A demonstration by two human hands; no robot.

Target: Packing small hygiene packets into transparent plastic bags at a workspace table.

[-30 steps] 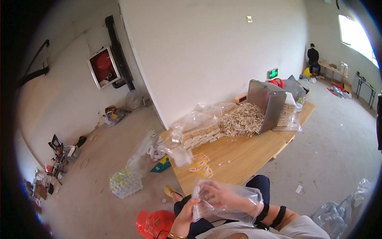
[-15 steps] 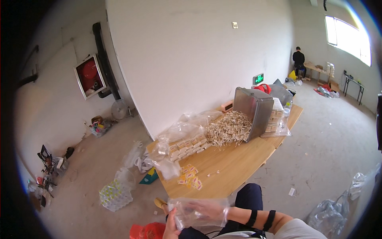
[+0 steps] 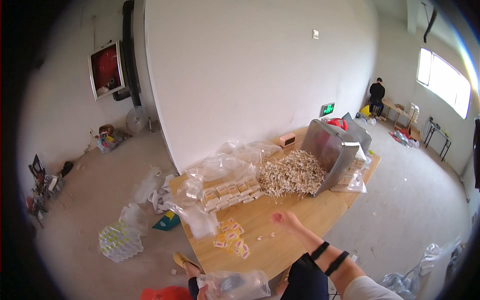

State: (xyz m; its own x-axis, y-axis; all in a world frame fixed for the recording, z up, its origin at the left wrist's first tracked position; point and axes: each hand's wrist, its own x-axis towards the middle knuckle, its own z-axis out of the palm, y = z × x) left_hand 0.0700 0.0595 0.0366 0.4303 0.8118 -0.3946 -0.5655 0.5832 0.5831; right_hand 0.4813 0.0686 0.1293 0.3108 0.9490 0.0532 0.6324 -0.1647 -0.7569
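Observation:
My left hand (image 3: pixel 202 292), partly cut off by the lower edge, grips a clear plastic bag (image 3: pixel 237 286) below the table's near edge. Out over the wooden table (image 3: pixel 292 247) reaches my right hand (image 3: pixel 286 220), apart from the bag; its fingers look blurred. Just beyond it lies a heap of cotton swabs (image 3: pixel 290 174), spilling from a grey plastic bin (image 3: pixel 327 150) tipped on its side. Several small yellow and white printed cards (image 3: pixel 231 237) are scattered to the left. A few loose swabs (image 3: pixel 266 236) rest between the cards and my right hand.
Stacked small packs (image 3: pixel 231 194) and crumpled clear plastic (image 3: pixel 225 165) line the table's left side. A small pink clock-like box (image 3: pixel 287 140) stands by the wall. More packs (image 3: pixel 352 175) sit behind the bin. Bags lie on the floor; a person (image 3: pixel 377 94) sits far right.
My right hand has come out of the plastic bag and moved forward over the table. The left hand and bag are lower in view, and the head view has shifted.

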